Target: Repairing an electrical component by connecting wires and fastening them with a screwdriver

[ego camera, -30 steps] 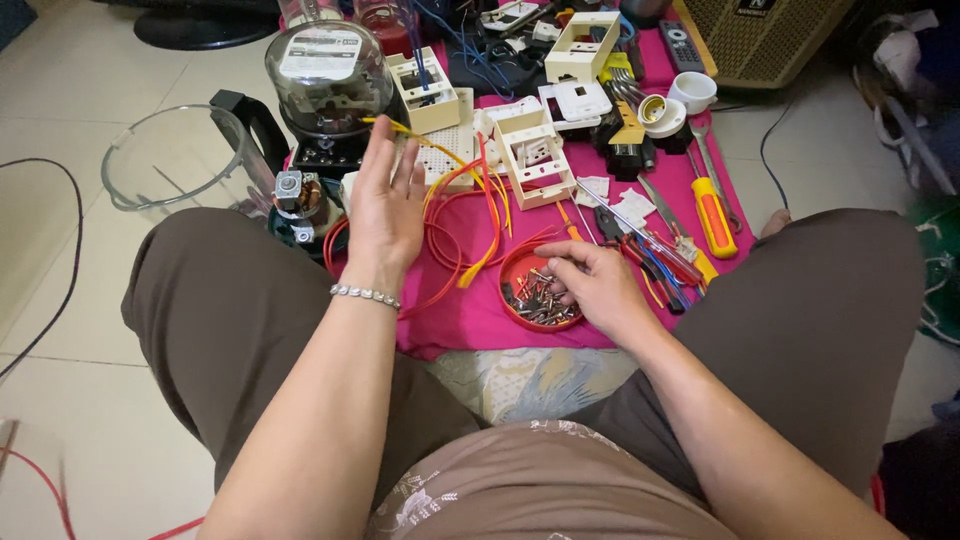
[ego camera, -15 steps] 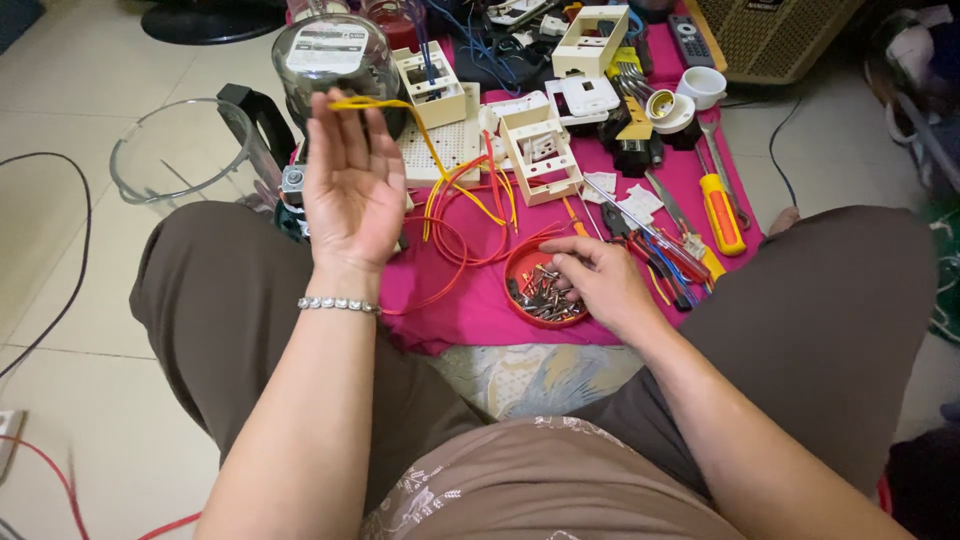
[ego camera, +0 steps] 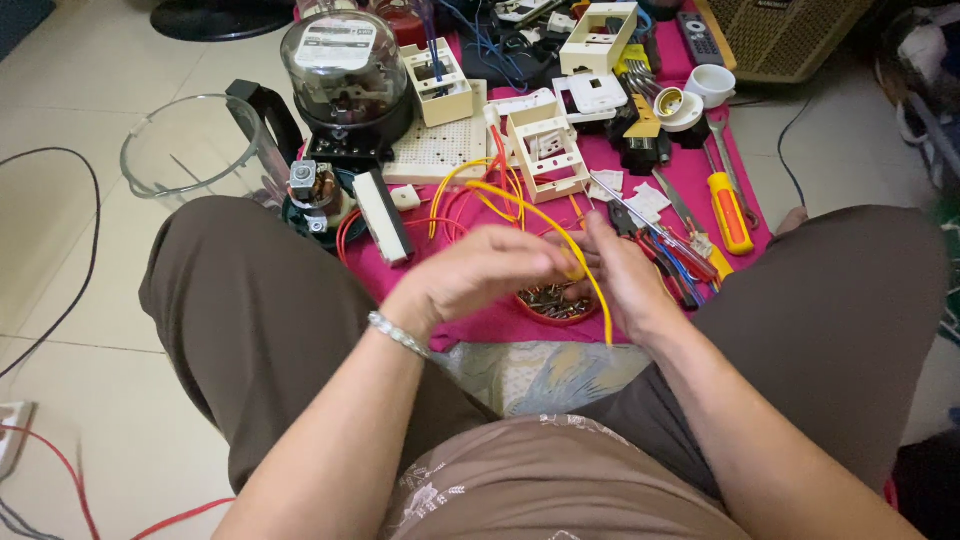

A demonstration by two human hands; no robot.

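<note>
Both hands meet over the red screw dish (ego camera: 556, 302): the left hand (ego camera: 480, 275) pinches a yellow wire (ego camera: 560, 232) beside the right hand (ego camera: 622, 275), whose fingers also close on it.

Home floor, tiles (ego camera: 100, 70), electrical parts, screwdriver (ego camera: 730, 212)

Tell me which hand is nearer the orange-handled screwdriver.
Right. The right hand sits just left of the orange-handled screwdriver; the left hand lies farther left, beyond the right one.
</note>
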